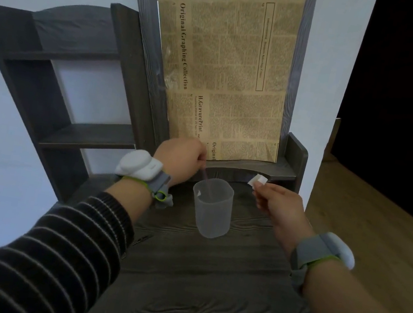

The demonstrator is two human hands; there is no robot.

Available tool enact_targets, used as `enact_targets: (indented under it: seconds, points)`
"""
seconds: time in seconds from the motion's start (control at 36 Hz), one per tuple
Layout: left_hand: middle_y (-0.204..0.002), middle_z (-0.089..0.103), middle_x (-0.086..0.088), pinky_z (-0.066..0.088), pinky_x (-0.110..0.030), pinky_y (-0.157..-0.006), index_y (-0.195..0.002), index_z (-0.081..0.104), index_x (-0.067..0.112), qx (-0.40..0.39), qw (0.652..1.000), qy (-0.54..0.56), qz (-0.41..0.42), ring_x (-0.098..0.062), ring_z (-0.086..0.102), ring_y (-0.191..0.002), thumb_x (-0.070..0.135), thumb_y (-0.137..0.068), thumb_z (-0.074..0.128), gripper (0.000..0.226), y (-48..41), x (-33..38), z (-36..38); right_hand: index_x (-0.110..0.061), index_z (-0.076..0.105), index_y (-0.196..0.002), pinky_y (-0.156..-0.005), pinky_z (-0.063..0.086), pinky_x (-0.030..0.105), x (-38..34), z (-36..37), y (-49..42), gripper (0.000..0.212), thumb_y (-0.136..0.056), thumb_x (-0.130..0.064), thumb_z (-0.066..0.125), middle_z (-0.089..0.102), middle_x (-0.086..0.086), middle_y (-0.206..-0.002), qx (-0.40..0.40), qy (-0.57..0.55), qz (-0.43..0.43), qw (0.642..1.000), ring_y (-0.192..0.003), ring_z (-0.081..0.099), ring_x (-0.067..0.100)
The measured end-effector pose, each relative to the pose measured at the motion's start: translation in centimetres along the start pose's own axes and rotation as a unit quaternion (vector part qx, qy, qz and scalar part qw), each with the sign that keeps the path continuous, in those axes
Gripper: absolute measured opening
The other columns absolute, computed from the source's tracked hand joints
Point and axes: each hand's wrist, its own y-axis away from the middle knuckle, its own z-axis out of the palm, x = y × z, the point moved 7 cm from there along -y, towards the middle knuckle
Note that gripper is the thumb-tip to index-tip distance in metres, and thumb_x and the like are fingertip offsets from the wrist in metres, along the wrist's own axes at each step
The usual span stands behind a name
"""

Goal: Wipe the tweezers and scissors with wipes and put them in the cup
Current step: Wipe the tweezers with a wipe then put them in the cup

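A translucent plastic cup (213, 212) stands on the dark wooden desk (204, 292). My left hand (179, 156) is above and left of the cup, gripping a thin pinkish tool, likely the tweezers (204, 176), whose lower end points down into the cup's mouth. My right hand (277, 205) is to the right of the cup, pinching a small white wipe (257, 180) between fingertips. The scissors are not visible.
A brown newspaper sheet (229, 78) is taped to the upright dark board behind the cup. A dark wooden shelf unit (57, 76) stands at the left. A low ledge (274, 170) runs behind the cup. Wooden floor (377, 239) lies beyond the desk's right edge.
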Motion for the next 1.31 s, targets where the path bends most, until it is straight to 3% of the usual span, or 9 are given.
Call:
enact_targets:
  seconds: [0.19, 0.47, 0.89, 1.06, 1.31]
  points:
    - [-0.098, 0.067, -0.001, 0.041, -0.029, -0.069, -0.093, 0.069, 0.018, -0.024, 1.000, 0.000, 0.012, -0.019, 0.060, -0.087, 0.022, -0.091, 0.052, 0.017, -0.3, -0.4, 2.8, -0.002, 0.064, -0.108, -0.091, 0.049, 0.036, 0.4, -0.6, -0.2, 0.024, -0.085, -0.011, 0.063, 0.063, 0.003, -0.082, 0.010, 0.029, 0.001, 1.000, -0.088, 0.058, 0.019]
    - [-0.098, 0.067, -0.001, 0.046, -0.030, -0.070, -0.092, 0.072, 0.019, -0.017, 0.999, -0.017, 0.029, -0.020, 0.061, -0.090, 0.024, -0.089, 0.055, 0.018, -0.7, -0.4, 3.6, 0.002, 0.064, -0.107, -0.067, 0.047, 0.022, 0.9, 0.1, -0.2, 0.024, -0.085, -0.008, 0.062, 0.061, 0.003, -0.075, 0.007, 0.014, 0.004, 1.000, -0.069, 0.054, 0.010]
    - [-0.099, 0.069, 0.000, 0.051, -0.031, -0.076, -0.094, 0.074, 0.019, -0.051, 0.998, 0.011, 0.042, -0.018, 0.061, -0.092, 0.027, -0.086, 0.062, 0.017, -2.0, -0.4, 3.9, -0.002, 0.064, -0.107, -0.079, 0.049, 0.028, 0.8, 0.2, -0.1, 0.023, -0.085, -0.009, 0.062, 0.063, 0.002, -0.080, -0.004, 0.018, 0.004, 1.000, -0.075, 0.057, 0.010]
    - [-0.097, 0.070, 0.002, 0.048, -0.028, -0.071, -0.093, 0.074, 0.022, -0.046, 0.998, 0.013, 0.046, -0.018, 0.062, -0.091, 0.030, -0.086, 0.062, 0.016, -1.4, -1.5, 3.7, 0.001, 0.064, -0.104, -0.068, 0.047, 0.021, 1.1, 0.5, 0.1, 0.021, -0.085, -0.007, 0.062, 0.062, 0.004, -0.076, -0.002, 0.019, 0.003, 1.000, -0.069, 0.054, 0.010]
    - [-0.098, 0.070, 0.002, 0.047, -0.028, -0.071, -0.094, 0.073, 0.023, -0.049, 0.997, 0.028, 0.043, -0.017, 0.062, -0.091, 0.030, -0.086, 0.062, 0.016, -1.0, -2.0, 3.9, -0.001, 0.064, -0.093, -0.065, 0.046, 0.021, 1.1, 1.7, 0.9, 0.010, -0.085, -0.006, 0.062, 0.061, 0.005, -0.074, -0.012, 0.019, 0.003, 1.000, -0.066, 0.052, 0.010]
